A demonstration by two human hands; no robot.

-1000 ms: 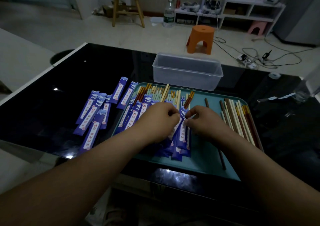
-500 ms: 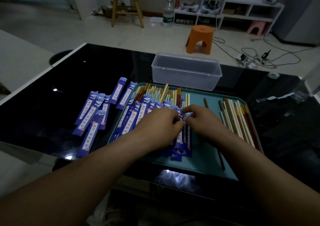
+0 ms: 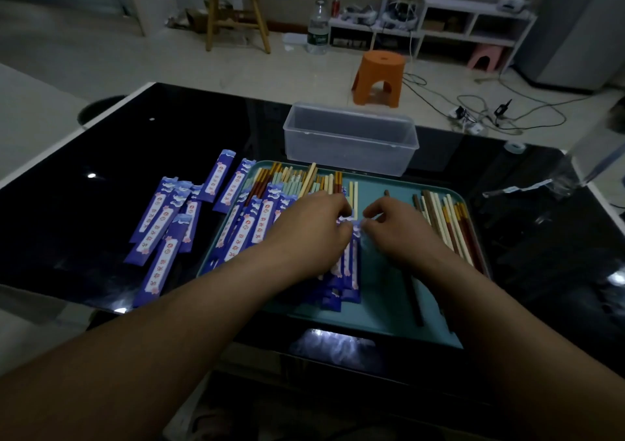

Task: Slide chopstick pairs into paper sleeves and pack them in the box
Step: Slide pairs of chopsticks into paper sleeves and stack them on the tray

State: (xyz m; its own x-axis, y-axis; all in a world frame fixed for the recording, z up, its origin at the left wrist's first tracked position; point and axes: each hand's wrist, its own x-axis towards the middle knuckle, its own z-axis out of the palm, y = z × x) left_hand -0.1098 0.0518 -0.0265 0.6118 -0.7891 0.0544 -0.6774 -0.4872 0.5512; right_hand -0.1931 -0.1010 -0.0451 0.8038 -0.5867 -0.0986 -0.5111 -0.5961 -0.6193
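A teal tray [image 3: 378, 308] lies on the black table. On its left half rest sleeved chopsticks [image 3: 257, 224], their coloured tips sticking out at the far end. Loose chopsticks [image 3: 446, 217] lie along its right side, and one dark chopstick [image 3: 411, 292] lies in the middle. My left hand [image 3: 311, 227] and my right hand [image 3: 395, 224] meet over a blue paper sleeve [image 3: 351, 264], both pinching its top end, where a cream chopstick pair [image 3: 353, 193] pokes out. The clear plastic box [image 3: 348, 136] stands behind the tray.
Several blue sleeves [image 3: 162, 220] lie on the black table [image 3: 101, 156] left of the tray. A clear plastic wrapper [image 3: 527, 187] lies at the right. Beyond the table are an orange stool [image 3: 378, 75], a wooden chair [image 3: 233, 7] and floor cables [image 3: 480, 109].
Both hands have shifted slightly away from me along the sleeve. The cream chopstick pair now shows beyond the sleeve's top end.
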